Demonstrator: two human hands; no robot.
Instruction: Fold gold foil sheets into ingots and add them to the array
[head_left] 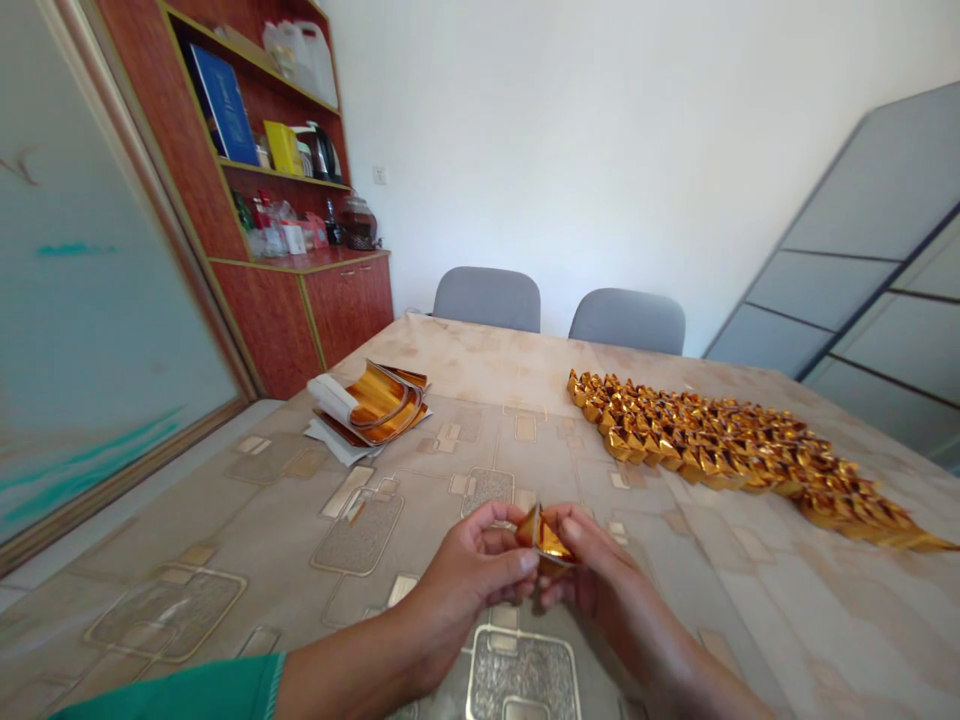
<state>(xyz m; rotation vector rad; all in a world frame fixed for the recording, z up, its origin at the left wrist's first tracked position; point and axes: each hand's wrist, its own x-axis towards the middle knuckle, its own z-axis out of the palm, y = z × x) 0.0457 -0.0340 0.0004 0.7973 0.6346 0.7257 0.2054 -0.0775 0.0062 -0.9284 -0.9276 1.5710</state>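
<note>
Nearest you, a green sleeve [180, 690] is covering part of your left forearm. Your left hand [476, 560] is pinching the left side of a folded gold foil piece [555, 545] between thumb and fingers, while your right hand [600, 560] is curling around its right side, fingers bent and gripping it. The two hands are meeting at the piece, which you are holding just above the table, near its front edge; one pointed corner is standing up and a hollow is showing in its middle. Beneath, a patterned tablecloth [285, 540] is covering the table. Farther off to the right, close-set rows of folded gold foil pieces [705, 435] are stretching diagonally over the cloth. Ahead to your left, a stack of gold foil sheets [386, 400] is lying with white paper, some sheets curling over. Past the far edge, two grey chairs [487, 297] are standing side by side before a white wall [570, 150]. At the far left, a reddish wooden cabinet [259, 310] is holding a glass jar [358, 220], an electric kettle [324, 155] and translucent plastic jugs [307, 55].
</note>
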